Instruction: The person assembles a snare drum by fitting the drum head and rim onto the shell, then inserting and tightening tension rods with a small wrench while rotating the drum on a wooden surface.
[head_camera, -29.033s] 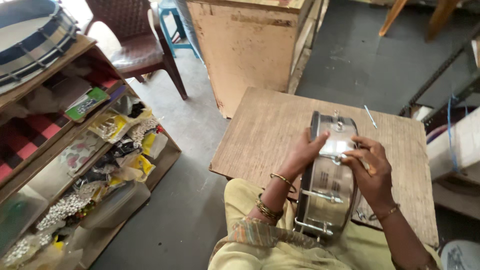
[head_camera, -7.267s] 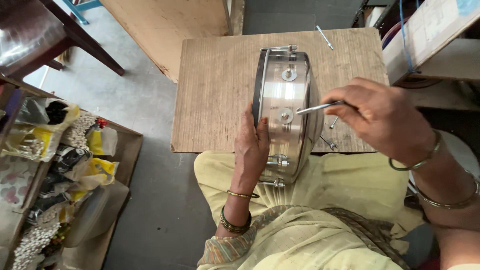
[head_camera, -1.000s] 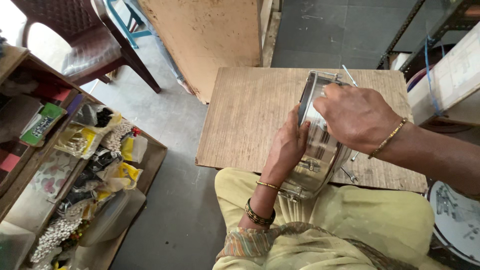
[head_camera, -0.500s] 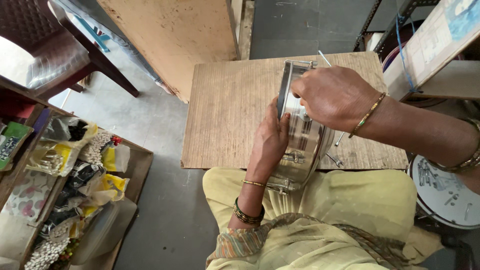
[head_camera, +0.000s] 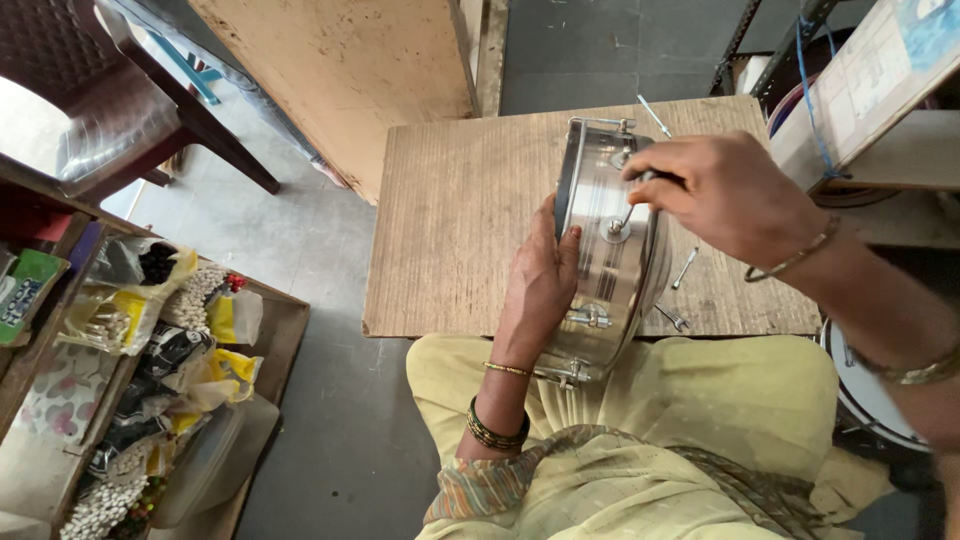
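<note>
A shiny metal drum shell (head_camera: 603, 262) stands on edge, resting between my lap and the front edge of a low wooden board table (head_camera: 470, 220). My left hand (head_camera: 537, 282) lies flat against the drum's left face and steadies it. My right hand (head_camera: 722, 195) is closed on a thin metal tool (head_camera: 628, 214) whose tip meets a round lug on the shell's upper side. Tension hooks (head_camera: 590, 316) stick out from the shell near my lap.
Loose metal rods and bolts (head_camera: 684, 268) lie on the table right of the drum, another rod (head_camera: 655, 116) at the far edge. A large plywood box (head_camera: 360, 70) stands behind. A shelf of bagged small goods (head_camera: 150, 340) is at left, a brown chair (head_camera: 120, 100) beyond.
My right hand has shifted from over the drum's top rim to its right side, with the tool now on a lug. The view has swung slightly; my left hand stays on the drum.
</note>
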